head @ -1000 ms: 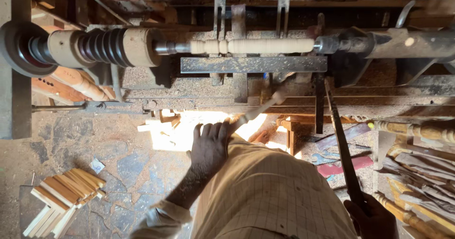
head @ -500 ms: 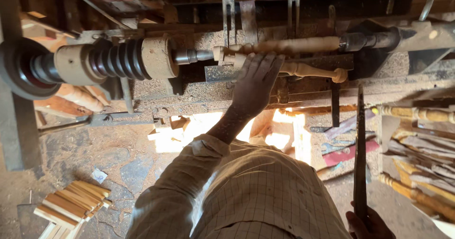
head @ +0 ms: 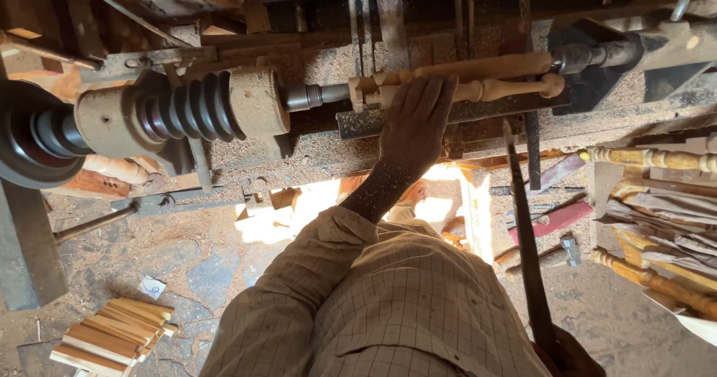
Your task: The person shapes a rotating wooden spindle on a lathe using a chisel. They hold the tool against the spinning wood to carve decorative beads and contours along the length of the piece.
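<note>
My left hand (head: 414,123) reaches up to the lathe and holds a finished turned wooden spindle (head: 508,89) alongside the pale wooden workpiece (head: 485,67), which is mounted between the lathe centres. The spindle lies just below the workpiece, above the metal tool rest (head: 358,123). My right hand (head: 575,353) shows only at the bottom right edge. It is closed around the handle of a long dark chisel (head: 526,235) whose blade points up toward the rest.
A dusty stepped pulley and headstock (head: 187,108) stand at the left, the tailstock (head: 657,48) at the right. Turned legs (head: 657,159) and cloth lie at the right, a hammer (head: 571,250) below them. Cut wooden sticks (head: 112,332) are stacked on the floor at lower left.
My left hand rose from below the lathe bed, bringing the turned spindle up, and now presses it close beside the mounted workpiece. The chisel stays in my right hand.
</note>
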